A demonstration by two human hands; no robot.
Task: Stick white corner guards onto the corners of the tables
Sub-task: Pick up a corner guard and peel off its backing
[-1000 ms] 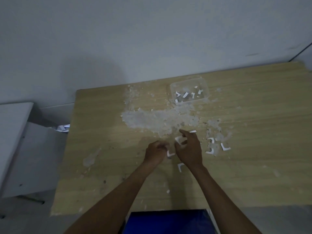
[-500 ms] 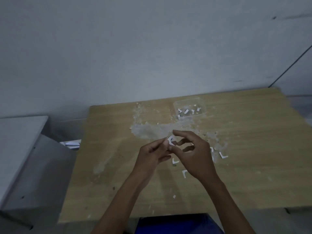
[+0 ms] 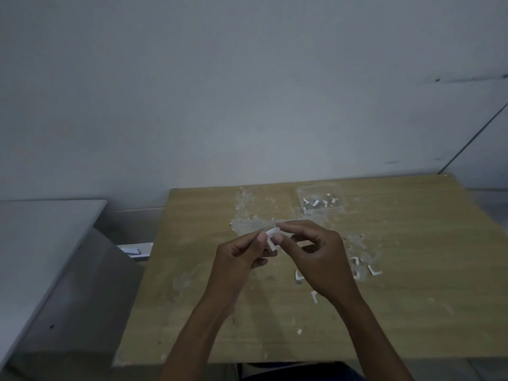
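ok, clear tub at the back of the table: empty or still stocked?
Still stocked. The clear tub has no lid and several white corner guards lie loose on its bottom. Exact count cannot be told.

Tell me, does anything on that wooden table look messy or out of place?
Yes. A pale patch of scraps and flakes is strewn across the wooden table, left of the clear tray. Loose white corner guards lie scattered outside it. Both hands pinch one held guard.
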